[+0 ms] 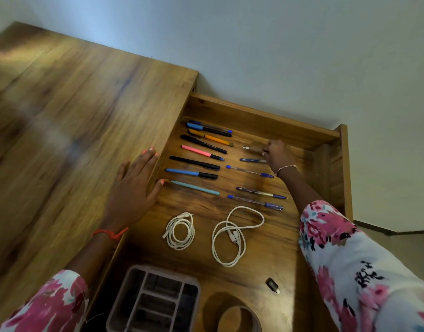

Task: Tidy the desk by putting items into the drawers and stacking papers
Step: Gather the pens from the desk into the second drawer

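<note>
An open wooden drawer (259, 111) holds two rows of pens. My right hand (278, 155) reaches deep into it, fingertips pinched on a silver-tipped pen (250, 148) lying at the top of the right row. A dark blue pen (251, 160) lies just below it. The left row includes an orange pen (213, 137), a pink pen (199, 150) and a light blue pen (196, 188). My left hand (131, 190) rests flat on the desk top (62, 116) at the drawer's left edge, fingers spread, holding nothing.
Two coiled white cables (179, 232) (230, 238) lie in the drawer's middle. Nearer me sit a grey divided organiser (124, 298), a roll of brown tape (239, 317) and a small black adapter (272, 285). A white wall stands behind the desk.
</note>
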Demonstrator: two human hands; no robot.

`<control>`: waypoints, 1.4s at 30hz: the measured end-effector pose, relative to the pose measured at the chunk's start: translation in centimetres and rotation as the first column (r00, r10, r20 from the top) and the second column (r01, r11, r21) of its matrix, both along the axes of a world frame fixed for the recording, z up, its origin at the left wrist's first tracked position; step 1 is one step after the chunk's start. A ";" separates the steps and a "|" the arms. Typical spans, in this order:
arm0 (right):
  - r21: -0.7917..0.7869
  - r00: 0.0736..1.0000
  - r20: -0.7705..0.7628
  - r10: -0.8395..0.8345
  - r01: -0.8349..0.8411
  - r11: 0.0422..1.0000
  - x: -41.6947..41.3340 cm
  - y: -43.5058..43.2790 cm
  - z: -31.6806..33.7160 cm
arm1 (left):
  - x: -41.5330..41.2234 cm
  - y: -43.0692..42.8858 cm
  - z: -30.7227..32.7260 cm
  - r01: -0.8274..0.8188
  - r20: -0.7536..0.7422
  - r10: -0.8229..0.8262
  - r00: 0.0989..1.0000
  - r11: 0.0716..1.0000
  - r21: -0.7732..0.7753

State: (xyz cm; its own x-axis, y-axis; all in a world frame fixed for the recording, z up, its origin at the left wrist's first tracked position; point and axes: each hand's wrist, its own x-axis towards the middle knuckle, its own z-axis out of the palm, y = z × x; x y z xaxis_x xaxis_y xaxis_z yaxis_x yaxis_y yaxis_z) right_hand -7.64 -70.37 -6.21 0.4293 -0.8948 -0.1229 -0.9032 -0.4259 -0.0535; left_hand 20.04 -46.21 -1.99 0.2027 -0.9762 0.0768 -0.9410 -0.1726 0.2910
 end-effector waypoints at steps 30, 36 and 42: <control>0.079 0.958 0.285 0.019 -0.043 0.996 0.2 2.3 -0.9 | -0.2 0.0 0.2 -0.001 -0.002 0.001 1.000 1.000 -0.003; 0.169 0.946 0.307 0.107 -0.164 0.972 -0.1 4.6 -1.4 | -0.1 0.0 0.3 0.004 -0.004 -0.004 1.000 1.000 -0.004; 0.181 0.955 0.295 0.039 -0.096 0.979 -1.4 4.7 -1.7 | -0.1 0.0 0.3 0.004 -0.002 -0.004 1.000 1.000 -0.003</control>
State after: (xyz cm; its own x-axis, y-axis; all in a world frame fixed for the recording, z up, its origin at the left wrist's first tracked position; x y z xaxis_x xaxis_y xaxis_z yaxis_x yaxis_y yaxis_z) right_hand -9.04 -65.68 -7.89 0.5307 -0.8339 -0.1512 -0.8062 -0.4417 -0.3936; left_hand 19.93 -46.20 -1.73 0.1990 -0.9768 0.0793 -0.9411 -0.1680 0.2934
